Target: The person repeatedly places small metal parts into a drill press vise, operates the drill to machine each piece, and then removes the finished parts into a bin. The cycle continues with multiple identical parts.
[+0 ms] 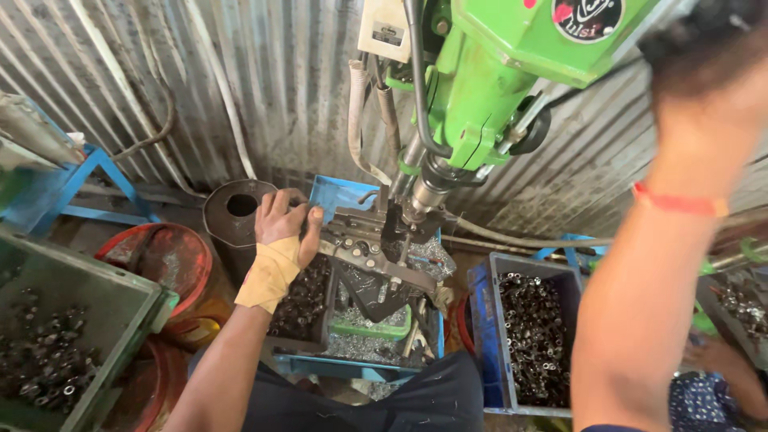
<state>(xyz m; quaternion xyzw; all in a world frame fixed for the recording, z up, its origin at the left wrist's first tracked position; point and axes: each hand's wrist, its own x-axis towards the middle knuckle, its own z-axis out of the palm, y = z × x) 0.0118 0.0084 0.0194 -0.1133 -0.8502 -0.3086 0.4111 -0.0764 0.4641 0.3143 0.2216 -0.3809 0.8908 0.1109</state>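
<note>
I see left hand [284,226] clenched on the fixture [364,244] under the green drill head [496,72] | right hand [704,88] raised, blurred, grip unreadable | blue crate [484,320] of metal rings beside.

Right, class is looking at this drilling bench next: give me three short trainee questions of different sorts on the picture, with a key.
1. True or false: the left hand rests at the metal fixture under the green drill machine.
2. Which is raised up near the machine's head?
A. the right hand
B. the grey-blue crate
C. the red tub
3. Fill in: the grey-blue crate to the right holds small metal ____.

Key
1. True; its wrist is wrapped in tan cloth.
2. A; what it grips is blurred.
3. Rings, dark and piled loosely.
</note>
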